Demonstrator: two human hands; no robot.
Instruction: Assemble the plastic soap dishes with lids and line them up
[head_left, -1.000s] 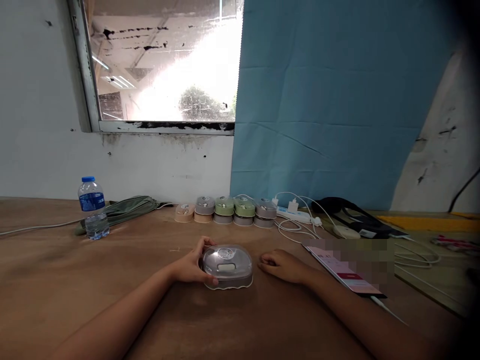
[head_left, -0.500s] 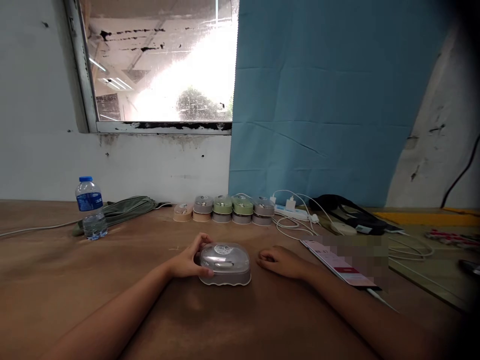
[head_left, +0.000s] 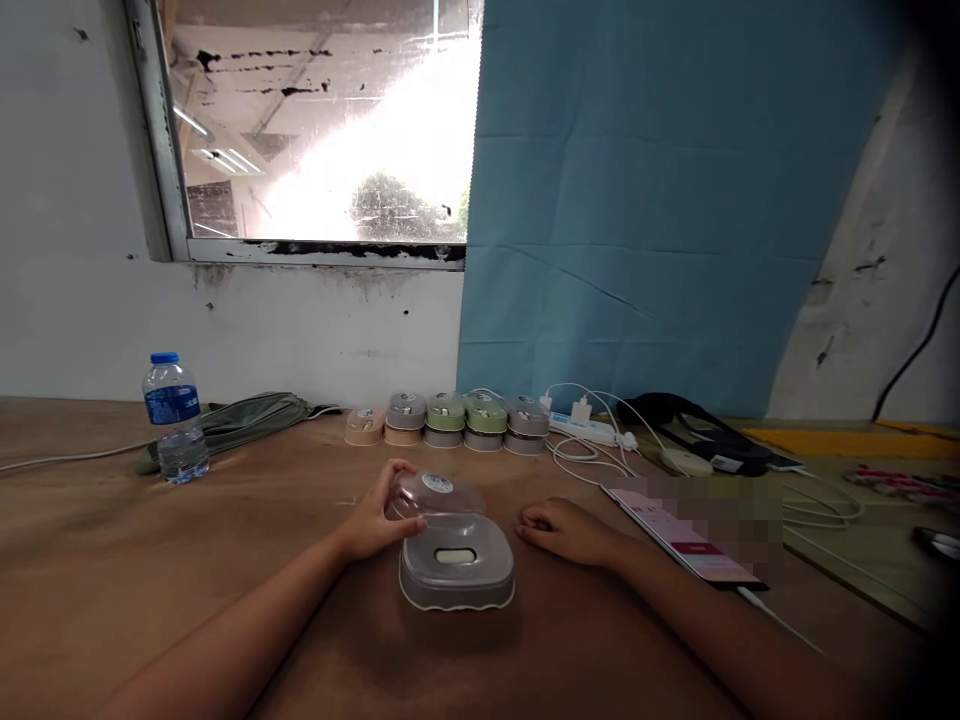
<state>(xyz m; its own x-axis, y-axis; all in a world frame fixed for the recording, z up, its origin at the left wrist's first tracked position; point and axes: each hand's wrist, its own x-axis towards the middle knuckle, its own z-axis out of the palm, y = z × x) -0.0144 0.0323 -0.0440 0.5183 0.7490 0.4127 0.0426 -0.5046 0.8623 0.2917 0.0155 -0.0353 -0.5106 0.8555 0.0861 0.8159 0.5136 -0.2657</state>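
My left hand (head_left: 382,515) grips a clear plastic lid (head_left: 457,497) by its left side, fingers behind and thumb in front. A round white label sits on top of the lid. Just in front of it, lower, is a small grey rounded box (head_left: 484,560) with an oval slot in its top and a wavy pale bottom rim. The lid is off the box's top, at its back edge; whether they still touch I cannot tell. To the right of the box, my right hand (head_left: 562,530) rests on the table, fingers curled in, nothing seen in them.
Several similar lidded boxes (head_left: 444,412) in grey, green and peach stand in a row, mostly stacked, near the wall. A water bottle (head_left: 174,420) is at left beside green cloth (head_left: 255,418). At right lie a phone (head_left: 682,530), cables and a power strip (head_left: 585,428).
The clear lid has come off the grey box and moved up and back in my left hand. The box now sits slightly nearer and lower in view. My right hand has stayed put.
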